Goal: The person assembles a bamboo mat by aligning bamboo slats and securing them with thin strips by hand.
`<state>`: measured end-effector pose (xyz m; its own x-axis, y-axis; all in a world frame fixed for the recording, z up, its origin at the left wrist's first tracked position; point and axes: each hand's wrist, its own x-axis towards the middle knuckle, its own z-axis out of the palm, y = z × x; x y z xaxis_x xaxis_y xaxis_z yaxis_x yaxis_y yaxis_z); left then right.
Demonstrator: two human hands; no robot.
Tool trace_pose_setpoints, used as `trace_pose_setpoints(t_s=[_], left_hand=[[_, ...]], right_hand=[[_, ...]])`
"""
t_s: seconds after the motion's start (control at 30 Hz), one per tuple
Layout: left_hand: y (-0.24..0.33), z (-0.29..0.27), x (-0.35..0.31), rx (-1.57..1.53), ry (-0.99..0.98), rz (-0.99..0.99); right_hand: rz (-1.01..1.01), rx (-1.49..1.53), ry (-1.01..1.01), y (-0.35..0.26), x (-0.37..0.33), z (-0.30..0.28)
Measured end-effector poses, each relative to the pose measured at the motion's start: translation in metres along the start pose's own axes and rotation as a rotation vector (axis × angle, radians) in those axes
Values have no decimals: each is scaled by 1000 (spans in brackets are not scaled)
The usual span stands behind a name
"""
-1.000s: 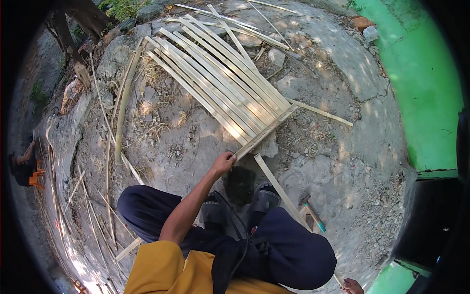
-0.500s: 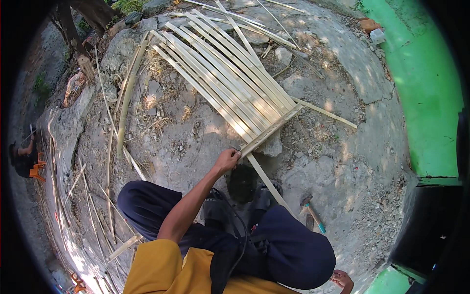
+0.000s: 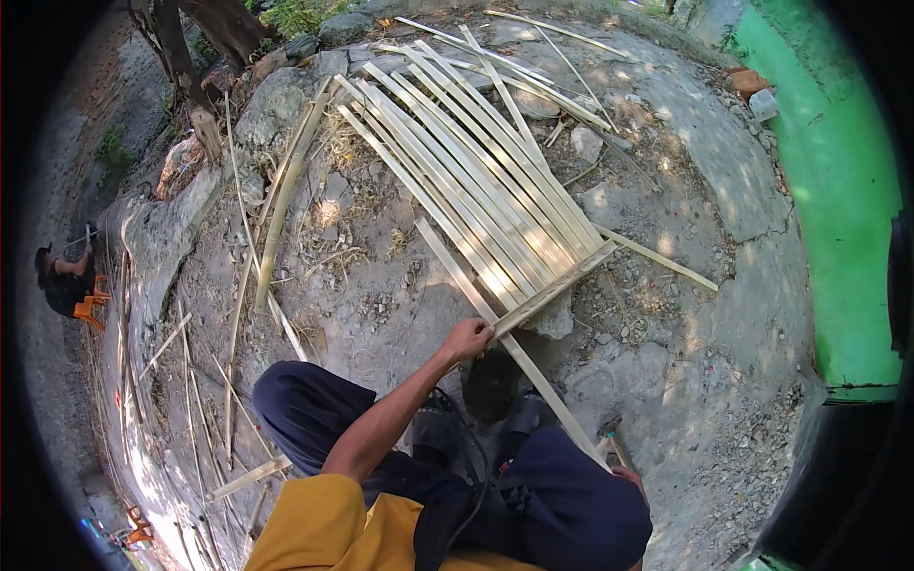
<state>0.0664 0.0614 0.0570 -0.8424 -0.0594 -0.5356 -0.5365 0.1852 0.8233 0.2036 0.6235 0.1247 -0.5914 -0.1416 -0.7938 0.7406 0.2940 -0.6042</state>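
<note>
My left hand (image 3: pixel 466 340) is closed on the near left end of a pale bamboo crosspiece (image 3: pixel 555 288). Several long bamboo slats (image 3: pixel 486 181) meet this crosspiece and fan away from me over the ground. A separate slat (image 3: pixel 562 411) passes across the crosspiece by my left fingers, its near end going behind my right knee. Beside that knee, my right hand (image 3: pixel 625 473) is at the handle of a hammer (image 3: pixel 610 428), fingers curled around it; the knee hides most of this hand.
Loose bamboo strips (image 3: pixel 286 200) lie on the left and at the far side. A stone (image 3: pixel 550 319) lies beneath the crosspiece. Green flooring (image 3: pixel 847 219) runs along the right. At far left, a person (image 3: pixel 67 281) sits on an orange chair (image 3: pixel 90 309).
My right hand has come forward to the hammer. The separate slat now shows beyond the crosspiece, to the left of the fan. My left hand keeps its hold while the whole view has shifted.
</note>
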Motion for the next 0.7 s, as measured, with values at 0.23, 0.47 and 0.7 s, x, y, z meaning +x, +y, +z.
trace_pose_setpoints(t_s=[0.23, 0.47, 0.7], left_hand=[[1, -3, 6, -105, -43, -68], [-78, -33, 37, 171, 124, 52], [-33, -47, 59, -425, 332, -165]], right_hand=[[-189, -46, -85, -55, 119, 105], [-242, -21, -194, -115, 206, 194], [-176, 75, -238, -124, 216, 221]])
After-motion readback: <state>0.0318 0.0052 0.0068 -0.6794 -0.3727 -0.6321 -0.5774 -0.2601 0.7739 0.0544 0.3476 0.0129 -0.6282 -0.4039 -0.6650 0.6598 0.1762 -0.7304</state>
